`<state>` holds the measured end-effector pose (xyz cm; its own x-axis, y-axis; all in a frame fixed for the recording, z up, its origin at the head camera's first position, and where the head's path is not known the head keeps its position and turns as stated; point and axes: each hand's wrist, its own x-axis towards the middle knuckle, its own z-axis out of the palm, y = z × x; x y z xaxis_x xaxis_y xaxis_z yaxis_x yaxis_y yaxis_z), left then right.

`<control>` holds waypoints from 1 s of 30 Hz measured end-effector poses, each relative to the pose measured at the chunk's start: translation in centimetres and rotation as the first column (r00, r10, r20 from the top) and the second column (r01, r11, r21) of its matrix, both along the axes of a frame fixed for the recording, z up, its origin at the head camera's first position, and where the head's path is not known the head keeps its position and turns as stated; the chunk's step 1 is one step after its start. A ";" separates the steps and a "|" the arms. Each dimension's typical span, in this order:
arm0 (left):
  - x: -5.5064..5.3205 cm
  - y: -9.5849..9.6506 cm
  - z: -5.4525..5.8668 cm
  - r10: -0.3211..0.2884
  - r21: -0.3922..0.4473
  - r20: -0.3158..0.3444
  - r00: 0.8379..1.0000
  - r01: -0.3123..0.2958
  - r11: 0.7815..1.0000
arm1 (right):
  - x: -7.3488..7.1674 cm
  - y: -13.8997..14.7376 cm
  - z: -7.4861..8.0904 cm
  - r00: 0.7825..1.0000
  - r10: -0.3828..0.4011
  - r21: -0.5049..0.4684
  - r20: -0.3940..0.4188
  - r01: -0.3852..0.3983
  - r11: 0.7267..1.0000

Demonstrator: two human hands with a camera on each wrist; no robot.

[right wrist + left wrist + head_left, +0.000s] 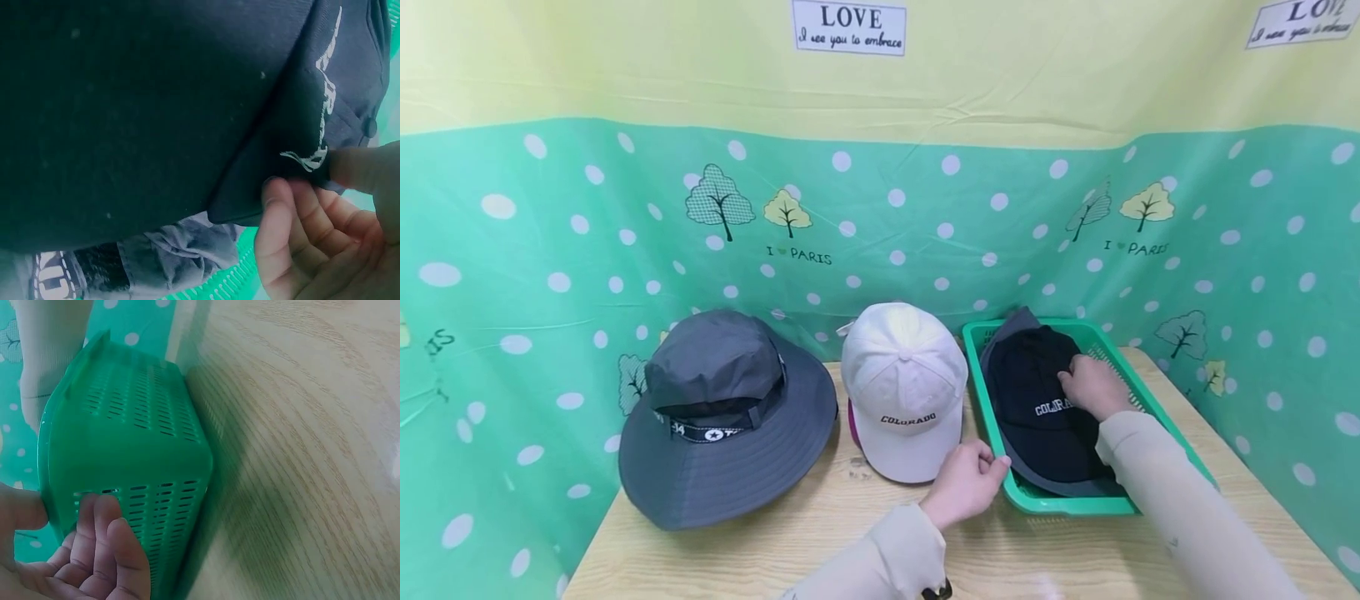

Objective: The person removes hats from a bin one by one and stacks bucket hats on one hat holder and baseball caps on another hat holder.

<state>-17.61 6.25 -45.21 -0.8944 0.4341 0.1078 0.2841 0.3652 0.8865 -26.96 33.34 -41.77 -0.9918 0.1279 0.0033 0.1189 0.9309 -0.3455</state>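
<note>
Reaching over the right edge of a green plastic basket, a person's right hand pinches the crown of a black baseball cap between thumb and fingers. The left hand grips the basket's near-left rim, thumb inside and fingers outside, against the slotted wall. The basket stands near the right edge of a wood-grain table; a narrow gap parts it from a white COLORADO cap. A wide-brimmed grey hat covers part of the left table edge, and wood grain shows along the front.

The right hand hides the end of the black cap's lettering. A sliver of magenta peeks from behind the white cap, too little to identify. The left sleeve is cut off by the bottom of the head view.

Inside the basket, the black cap lies over a second grey hat, mostly covered, its lettered band visible from the right wrist.
</note>
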 end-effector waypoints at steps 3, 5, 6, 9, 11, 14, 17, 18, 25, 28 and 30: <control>0.0 0.1 0.0 0.006 -0.007 -0.002 1.000 -0.006 1.000 | 0.1 0.1 0.3 1.000 -0.005 0.003 -0.001 0.005 1.000; 0.0 0.1 0.0 0.007 -0.010 -0.001 1.000 -0.007 1.000 | 0.3 0.2 0.4 1.000 -0.010 -0.002 -0.003 0.010 1.000; 0.0 0.1 0.0 0.007 -0.012 -0.003 1.000 -0.007 1.000 | 0.3 0.2 0.5 1.000 -0.012 -0.008 -0.004 0.012 1.000; 0.1 0.1 0.0 0.003 -0.015 -0.003 1.000 -0.003 1.000 | 0.7 0.3 0.7 1.000 -0.020 -0.026 -0.021 0.020 0.999; 0.1 0.2 0.1 0.000 -0.012 0.003 1.000 0.000 1.000 | 1.0 0.4 0.8 0.999 -0.018 -0.037 -0.043 0.016 0.999; 0.1 0.2 0.0 -0.003 -0.003 0.014 1.000 0.004 1.000 | 1.4 0.5 1.2 0.996 -0.002 -0.057 -0.087 -0.003 0.998; 0.0 0.2 -0.1 -0.005 0.004 0.016 1.000 0.005 1.000 | 1.8 0.7 1.6 0.991 0.008 -0.059 -0.132 -0.016 0.998; 0.0 0.2 -0.1 -0.006 0.003 0.016 1.000 0.006 1.000 | 1.9 0.7 1.7 0.990 0.007 -0.058 -0.143 -0.016 0.998; 0.0 0.2 0.0 -0.003 0.003 0.038 0.999 0.003 1.000 | 3.3 0.2 3.7 0.984 0.001 -0.020 -0.176 -0.005 1.000; 0.1 0.2 0.1 -0.008 0.010 0.042 0.999 0.007 1.000 | 3.9 -0.1 4.6 0.978 0.018 0.000 -0.208 -0.018 1.000; 0.1 0.2 0.0 -0.009 0.015 0.043 0.999 0.009 1.000 | 4.4 -0.2 5.1 0.976 0.022 0.002 -0.217 -0.022 1.000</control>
